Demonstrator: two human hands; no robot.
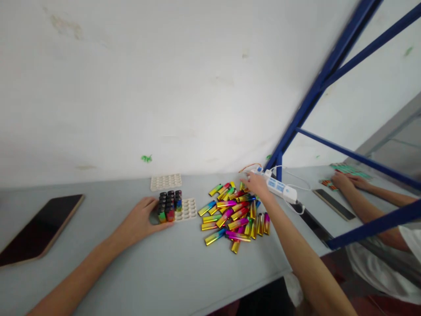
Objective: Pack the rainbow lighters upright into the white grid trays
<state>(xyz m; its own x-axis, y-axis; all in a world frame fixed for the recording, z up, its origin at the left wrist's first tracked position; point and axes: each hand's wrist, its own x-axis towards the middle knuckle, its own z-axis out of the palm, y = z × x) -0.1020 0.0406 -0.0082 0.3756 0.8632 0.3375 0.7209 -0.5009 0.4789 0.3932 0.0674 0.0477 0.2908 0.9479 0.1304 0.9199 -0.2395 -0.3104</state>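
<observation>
Head view, left hand (pixel 140 220): fingers spread, curved round the left side of the black-topped cylinders (pixel 170 204) on the pale tray (pixel 188 210).
Right hand (pixel 258 184): at the pile's far edge; cannot tell whether the fingers pinch anything.
Metallic tubes (pixel 226 217): mostly near and left of the right fingertips, long axes mixed, many slanting far-right; right hand nearer.

A grey table (pixel 177 272) runs along the wall, with a flat dark board (pixel 42 228) at its left and a small pale tray (pixel 166 181) at the far side. Just nearer, a second tray (pixel 190 209) carries black-topped lighters (pixel 169 200) in its left part. To its right lies a loose pile of shiny coloured cases (pixel 226 215), with a white power strip (pixel 276 186) farther right.
</observation>
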